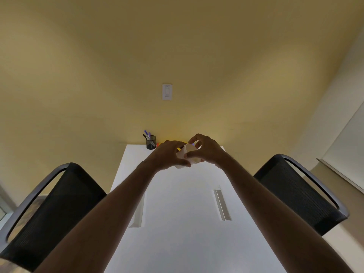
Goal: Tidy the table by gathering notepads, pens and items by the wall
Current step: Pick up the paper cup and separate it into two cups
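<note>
Both hands gripped a small white container (pixel 187 154) above the table's (pixel 177 223) far end: left hand (pixel 169 154) round its base, right hand (pixel 206 149) pinching what looked like the cap, axis tilted up-right toward the wall.

The table (pixel 189 223) is showing a smooth, matt white top. The pen cup (pixel 151 142) is looking like black wire mesh, with plastic pens (pixel 147 134) standing in it. The two chairs (pixel 59 209) are showing black woven mesh backs in smooth, dark frames. The white container (pixel 188 152) is looking like smooth plastic. The wall (pixel 98 66) is appearing flat, matt yellow.
</note>
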